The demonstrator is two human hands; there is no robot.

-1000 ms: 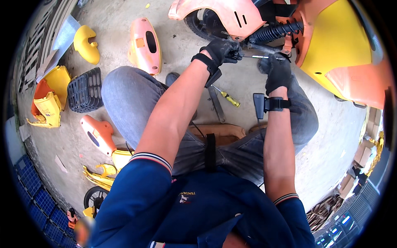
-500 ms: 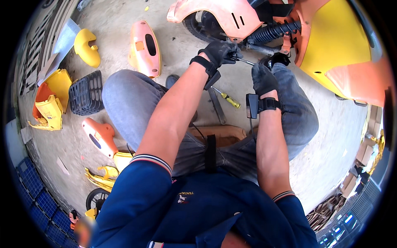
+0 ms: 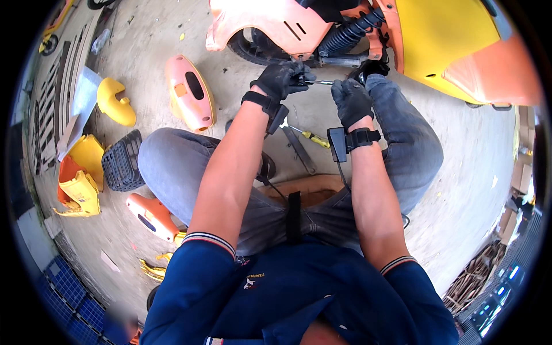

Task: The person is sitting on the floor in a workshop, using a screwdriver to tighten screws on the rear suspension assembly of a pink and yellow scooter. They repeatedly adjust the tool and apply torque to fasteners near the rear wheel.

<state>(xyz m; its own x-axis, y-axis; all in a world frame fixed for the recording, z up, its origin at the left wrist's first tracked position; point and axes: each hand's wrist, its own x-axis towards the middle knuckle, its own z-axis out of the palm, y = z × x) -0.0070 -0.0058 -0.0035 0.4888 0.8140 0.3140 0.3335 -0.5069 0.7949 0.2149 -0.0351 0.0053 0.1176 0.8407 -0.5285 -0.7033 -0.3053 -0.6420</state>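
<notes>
My gloved left hand (image 3: 283,79) is closed, its fingertips at one end of a thin metal shaft (image 3: 320,82), with a small dark piece there that I cannot make out. The shaft's other end runs into my gloved right hand (image 3: 352,103), closed around it; any handle is hidden in the palm. Both hands are held over the floor, just short of a pink and yellow scooter. Closest to them on it are the pink side panel (image 3: 282,26) and the black coil shock absorber (image 3: 351,33). Below my hands lie a yellow-handled screwdriver (image 3: 316,139) and a flat grey metal bar (image 3: 299,151).
Left of me lie a pink cover (image 3: 191,92), a curved yellow part (image 3: 116,102), a black slatted basket (image 3: 122,161), an orange and yellow shell (image 3: 80,183) and an orange part (image 3: 150,216). The scooter's yellow body panel (image 3: 445,37) stands far right. Cardboard boxes (image 3: 520,172) line the right edge.
The view has turned, so the scooter and both hands appear further left. The metal shaft lies more level between my hands, which keep their hold.
</notes>
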